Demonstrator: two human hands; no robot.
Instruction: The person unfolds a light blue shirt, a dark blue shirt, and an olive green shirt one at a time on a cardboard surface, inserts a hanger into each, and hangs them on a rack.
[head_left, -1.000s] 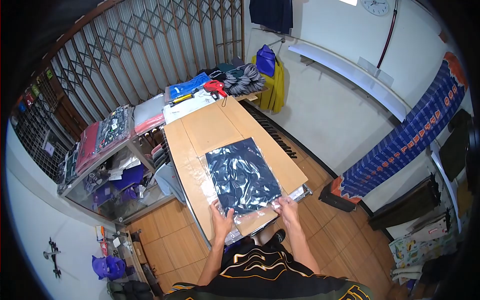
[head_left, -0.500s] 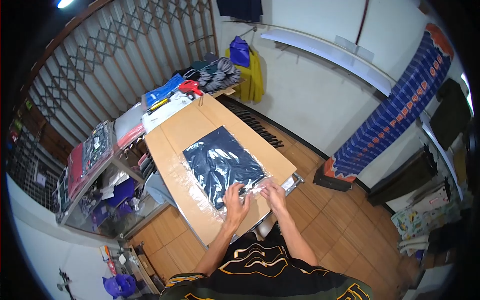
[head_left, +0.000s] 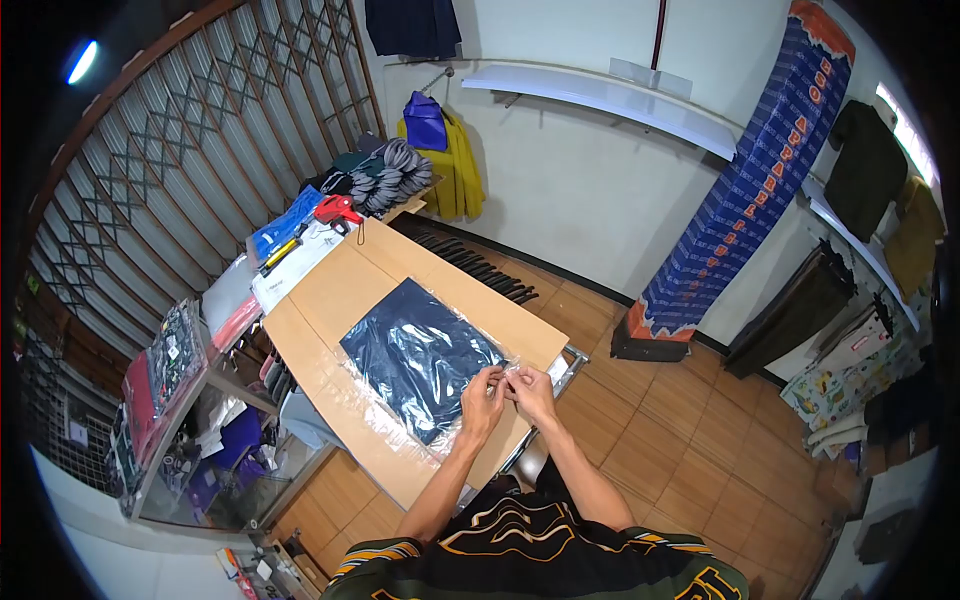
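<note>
A folded dark navy garment lies flat inside a clear plastic bag on the tan tabletop. At the bag's near right corner, my left hand and my right hand meet, fingertips almost touching. Both hands are closed in a pinch on the plastic there. The exact fold between the fingertips is too small to make out.
The tan board table has a metal frame at its right corner. A red tag gun and a yellow cutter lie at the far end. A glass case stands left; a blue wrapped column rises right.
My left hand has moved right along the bag's near edge to meet my right hand, its fingers closing from a spread pose. The whole view has shifted slightly with the head.
</note>
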